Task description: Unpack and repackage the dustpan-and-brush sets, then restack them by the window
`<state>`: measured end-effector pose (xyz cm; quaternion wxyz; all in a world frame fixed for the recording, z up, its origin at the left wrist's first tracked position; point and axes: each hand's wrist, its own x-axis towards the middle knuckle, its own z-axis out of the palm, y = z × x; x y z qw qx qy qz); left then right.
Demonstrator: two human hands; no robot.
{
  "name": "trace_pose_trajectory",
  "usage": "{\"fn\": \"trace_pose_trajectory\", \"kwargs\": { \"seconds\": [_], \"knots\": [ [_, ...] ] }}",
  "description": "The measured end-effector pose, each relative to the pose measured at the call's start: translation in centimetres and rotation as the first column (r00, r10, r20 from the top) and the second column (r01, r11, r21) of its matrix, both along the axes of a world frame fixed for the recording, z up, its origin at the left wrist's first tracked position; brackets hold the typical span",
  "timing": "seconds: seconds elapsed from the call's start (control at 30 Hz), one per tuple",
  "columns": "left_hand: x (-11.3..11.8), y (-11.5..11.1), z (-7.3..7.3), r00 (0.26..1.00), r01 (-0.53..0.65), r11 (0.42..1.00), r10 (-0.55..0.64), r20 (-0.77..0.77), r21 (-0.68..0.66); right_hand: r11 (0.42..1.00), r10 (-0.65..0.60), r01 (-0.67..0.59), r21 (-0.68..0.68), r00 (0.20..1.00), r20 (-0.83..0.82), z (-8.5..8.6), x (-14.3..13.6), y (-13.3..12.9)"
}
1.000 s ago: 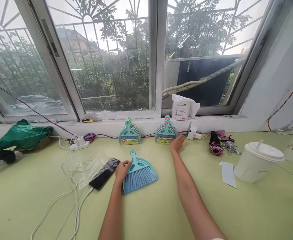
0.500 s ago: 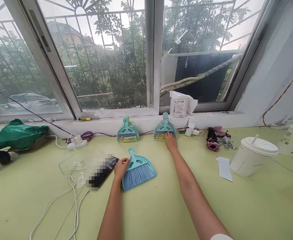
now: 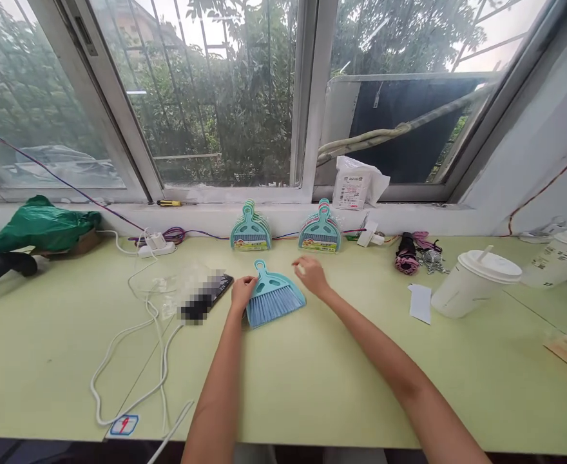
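Note:
A teal dustpan (image 3: 270, 281) with a small brush (image 3: 276, 305) set in it lies on the pale green table, blue bristles toward me and looped handle pointing to the window. My left hand (image 3: 243, 294) pinches its left edge between thumb and fingers. Just to the right of the dustpan, my right hand (image 3: 312, 276) hovers with loosely bent fingers and nothing visible in them. Two stacks of similar sets with yellow labels stand against the wall: a left stack (image 3: 250, 227) and a right stack (image 3: 320, 228).
Left of my hands are a dark phone (image 3: 221, 287), white cables (image 3: 163, 361), a power strip (image 3: 156, 249) and a green bag (image 3: 42, 225). To the right stand a lidded white cup (image 3: 474, 287), a paper slip (image 3: 420, 303) and a folded umbrella (image 3: 406, 254).
My right hand has left the right stack and come back toward the dustpan. My left hand still holds the dustpan's edge. The camera view has tilted downward.

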<state>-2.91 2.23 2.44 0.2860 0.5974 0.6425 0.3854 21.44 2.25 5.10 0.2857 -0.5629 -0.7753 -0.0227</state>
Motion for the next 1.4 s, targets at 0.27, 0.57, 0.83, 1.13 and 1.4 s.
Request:
{"fn": "trace_pose_trajectory", "kwargs": {
  "seconds": [0.27,0.57,0.83,1.13,1.4],
  "knots": [
    [7.2,-3.1,-0.6,0.966,0.238,0.962,-0.248,0.066,0.130,0.950,-0.237,0.245,-0.192,0.969,0.064,-1.5,-3.1,-6.1],
    [7.5,-4.4,0.7,0.931,0.354,0.924,-0.335,-0.142,0.145,0.951,-0.210,0.135,-0.279,0.942,-0.262,2.0,1.4,-6.1],
    [2.4,-3.3,0.6,0.935,0.135,0.985,-0.093,-0.342,0.103,0.825,-0.522,0.492,-0.277,0.852,-0.038,2.6,9.8,-7.6],
    [1.4,-1.9,-0.2,0.989,0.017,0.990,0.005,-0.148,0.142,0.745,-0.594,0.633,-0.210,0.773,0.223,-0.8,10.2,-7.5],
    [0.8,-2.3,0.8,0.936,0.183,0.980,-0.152,-0.318,0.071,0.778,-0.578,0.597,-0.196,0.803,0.148,-0.7,8.2,-7.4]
  ]
}}
